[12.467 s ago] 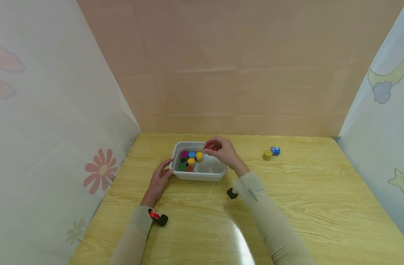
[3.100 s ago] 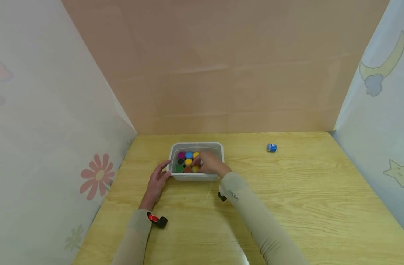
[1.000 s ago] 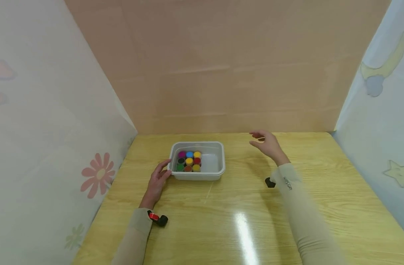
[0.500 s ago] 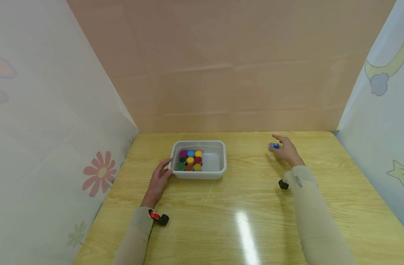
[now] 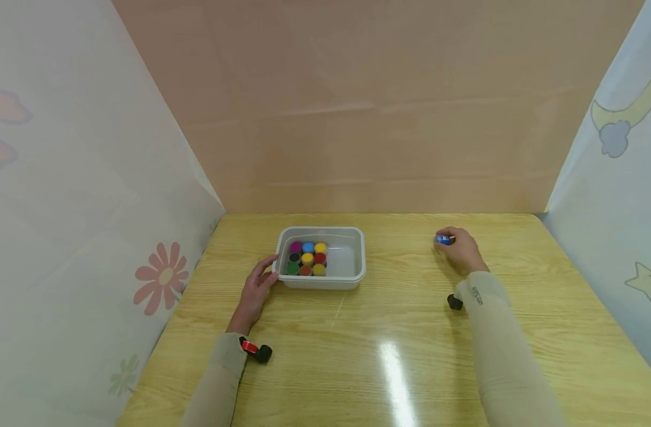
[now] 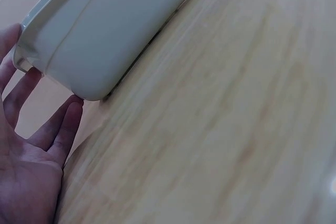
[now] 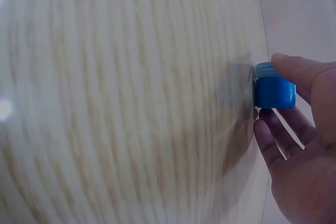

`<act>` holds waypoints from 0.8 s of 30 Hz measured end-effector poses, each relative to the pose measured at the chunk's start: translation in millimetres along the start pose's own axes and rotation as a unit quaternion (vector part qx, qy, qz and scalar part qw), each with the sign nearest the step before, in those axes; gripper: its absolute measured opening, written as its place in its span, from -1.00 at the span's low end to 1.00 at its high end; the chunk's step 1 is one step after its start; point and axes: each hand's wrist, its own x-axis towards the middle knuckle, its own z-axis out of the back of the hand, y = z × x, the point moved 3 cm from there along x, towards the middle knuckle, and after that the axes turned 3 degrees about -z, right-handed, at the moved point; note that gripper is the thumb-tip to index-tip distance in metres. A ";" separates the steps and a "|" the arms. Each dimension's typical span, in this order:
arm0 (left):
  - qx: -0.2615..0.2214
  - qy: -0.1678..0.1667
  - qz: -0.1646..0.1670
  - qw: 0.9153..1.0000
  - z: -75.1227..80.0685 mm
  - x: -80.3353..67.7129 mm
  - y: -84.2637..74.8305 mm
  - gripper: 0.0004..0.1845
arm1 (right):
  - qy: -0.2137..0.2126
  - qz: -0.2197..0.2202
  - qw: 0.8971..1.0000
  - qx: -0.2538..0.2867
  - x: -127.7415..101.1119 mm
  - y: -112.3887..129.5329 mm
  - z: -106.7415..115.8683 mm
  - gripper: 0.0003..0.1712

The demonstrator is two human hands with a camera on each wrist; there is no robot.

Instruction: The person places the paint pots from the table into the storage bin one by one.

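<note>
My right hand (image 5: 464, 251) pinches a small blue paint jar (image 7: 275, 92) at the far right part of the table. In the right wrist view, the thumb lies on one side of the jar and fingers touch the other. At the left end of a white plastic box (image 5: 346, 283), my left hand (image 5: 254, 296) rests its nearly straight fingers on the rim and outer wall, as the left wrist view also shows. Inside the box, several paint jars stand in rows on the left: a purple jar (image 5: 296, 247), a red jar (image 5: 320, 258) and a green jar (image 5: 292, 268) among them.
Bare floor (image 5: 343, 261) of the box shows on its right side. A wood-patterned tabletop (image 5: 325, 367) lies under everything. Behind it stands a brown wall (image 5: 368, 118), with patterned white sheets left (image 5: 90, 178) and right (image 5: 624, 207).
Since the first frame, a red jar and a dark yellow jar have gone into the box. My right hand then moved right and took hold of the blue jar. The left hand stayed at the box.
</note>
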 end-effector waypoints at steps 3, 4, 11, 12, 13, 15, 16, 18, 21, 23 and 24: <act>0.001 0.001 0.002 1.000 -0.6 0.0 0.0 -0.47 | -0.001 -0.010 1.000 0.010 0.2 -3.4 -1.5 -0.45; 0.001 0.000 0.002 1.000 -0.9 0.0 -0.2 -0.47 | -0.002 -0.010 1.000 0.010 0.0 -4.1 -1.7 -0.44; 0.001 -0.003 0.012 1.000 -1.6 -0.9 0.7 -0.49 | -0.008 -0.001 1.000 0.000 0.3 -6.3 -2.3 -0.46; 0.001 -0.003 0.012 1.000 -1.6 -1.0 0.9 -0.49 | -0.007 -0.002 1.000 -0.001 0.0 -6.4 -2.3 -0.45; 0.001 -0.001 0.012 1.000 -1.7 -0.9 1.2 -0.49 | -0.005 -0.003 1.000 -0.002 -0.3 -6.4 -2.2 -0.44; 0.000 0.000 0.012 1.000 -1.6 -0.9 1.3 -0.49 | -0.003 -0.006 1.000 -0.003 -1.0 -6.4 -1.6 -0.42; 0.000 0.000 0.011 1.000 -1.6 -0.9 1.2 -0.48 | -0.003 -0.008 1.000 -0.004 -1.7 -5.9 -1.2 -0.41; 0.001 -0.003 0.011 1.000 -1.3 -1.0 0.8 -0.49 | -0.004 -0.009 1.000 -0.005 -1.9 -5.4 -0.3 -0.41; 0.003 -0.007 0.011 1.000 -0.5 -1.0 0.7 -0.49 | -0.013 -0.003 1.000 -0.007 -1.8 -3.2 1.4 -0.41; 0.002 -0.008 0.012 1.000 0.0 -1.0 0.9 -0.50 | -0.022 0.002 1.000 -0.009 -1.4 -2.1 2.4 -0.42; 0.003 -0.008 0.011 1.000 0.3 -1.2 0.9 -0.49 | -0.024 0.004 1.000 -0.007 -1.5 -1.1 2.3 -0.42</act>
